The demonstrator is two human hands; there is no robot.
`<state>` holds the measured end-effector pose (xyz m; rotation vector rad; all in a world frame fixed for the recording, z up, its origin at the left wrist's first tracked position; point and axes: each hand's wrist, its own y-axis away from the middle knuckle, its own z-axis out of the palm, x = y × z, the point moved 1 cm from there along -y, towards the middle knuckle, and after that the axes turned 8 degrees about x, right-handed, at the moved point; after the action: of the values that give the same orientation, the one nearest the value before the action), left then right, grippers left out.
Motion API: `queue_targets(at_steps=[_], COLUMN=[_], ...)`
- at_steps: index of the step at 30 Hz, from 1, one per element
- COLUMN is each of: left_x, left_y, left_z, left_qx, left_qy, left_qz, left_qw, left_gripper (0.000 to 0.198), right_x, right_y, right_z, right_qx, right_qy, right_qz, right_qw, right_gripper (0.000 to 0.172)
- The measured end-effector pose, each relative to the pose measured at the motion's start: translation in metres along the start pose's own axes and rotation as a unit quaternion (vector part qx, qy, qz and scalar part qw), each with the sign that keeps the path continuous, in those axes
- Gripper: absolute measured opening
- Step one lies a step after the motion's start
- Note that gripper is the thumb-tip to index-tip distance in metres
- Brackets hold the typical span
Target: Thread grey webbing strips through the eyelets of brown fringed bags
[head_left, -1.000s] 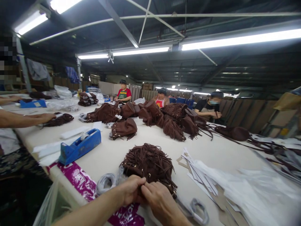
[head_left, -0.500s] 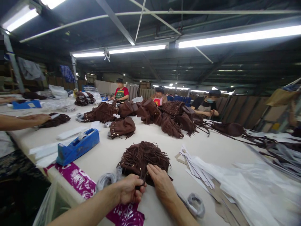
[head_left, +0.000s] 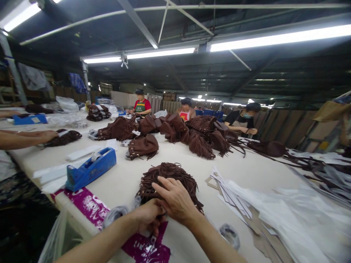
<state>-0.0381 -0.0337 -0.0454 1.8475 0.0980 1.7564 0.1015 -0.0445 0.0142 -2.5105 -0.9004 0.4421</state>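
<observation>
- One dark brown fringed bag (head_left: 175,171) with metal eyelets is seen at the near middle of the white table (head_left: 127,175); its front is partly covered by the right hand (head_left: 175,199), whose fingers are laid extended, slightly parted, over the fringe.
- By the bag's near edge, the fingers of the left hand (head_left: 149,215) are curled narrow; what is gripped cannot be told.
- Two grey wrapped coils (head_left: 229,235) are placed either side of the bag, the left one partly hidden by the forearm.
- One single brown leather-look bag (head_left: 144,147) is set before a heaped brown pile (head_left: 175,128), too overlapped to be counted.
- White lettering is printed on a purple plastic sheet (head_left: 87,206), crossed by the left forearm; no full word can be read.
- One blue tape dispenser (head_left: 91,170) is stood beside white strips (head_left: 55,177).
- Three co-workers (head_left: 142,104) are seen beyond; apron lettering is too small.
</observation>
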Motion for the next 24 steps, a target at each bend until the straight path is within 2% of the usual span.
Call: queue_targets(at_steps=[4,7,10,13,15,19,22,24], left_x=[0.005,0.005,0.003,0.004,0.004,0.002,0.005,0.01], left_y=[-0.004,-0.007,-0.009,-0.009,-0.007,0.003,0.011,0.013], left_z=[-0.006,-0.009,-0.01,-0.008,-0.005,0.004,0.009,0.009], left_qx=[-0.025,-0.037,-0.033,-0.032,-0.031,-0.019,-0.019,-0.027], left_qy=[0.018,0.044,0.061,0.073,0.078,0.072,0.038,-0.006], left_qz=[-0.015,-0.023,-0.022,-0.036,-0.042,-0.044,-0.039,-0.041], left_qw=[0.999,0.998,0.997,0.996,0.996,0.996,0.998,0.999], left_gripper=[0.031,0.031,0.031,0.028,0.026,0.019,0.011,0.016], right_x=[0.026,0.045,0.047,0.039,0.034,0.035,0.039,0.039], right_y=[-0.035,-0.049,-0.056,-0.058,-0.057,-0.049,-0.046,-0.045], right_z=[0.015,0.025,0.03,0.037,0.042,0.052,0.055,0.053], right_qx=[-0.146,-0.195,-0.216,-0.212,-0.194,-0.146,-0.119,-0.109], right_qy=[-0.073,-0.087,-0.069,-0.04,-0.022,-0.001,0.007,0.011], right_qz=[0.008,0.0,0.022,0.049,0.063,0.076,0.084,0.091], right_qw=[0.987,0.977,0.974,0.975,0.979,0.986,0.989,0.99], right_gripper=[0.048,0.057,0.071,0.063,0.052,0.041,0.036,0.033])
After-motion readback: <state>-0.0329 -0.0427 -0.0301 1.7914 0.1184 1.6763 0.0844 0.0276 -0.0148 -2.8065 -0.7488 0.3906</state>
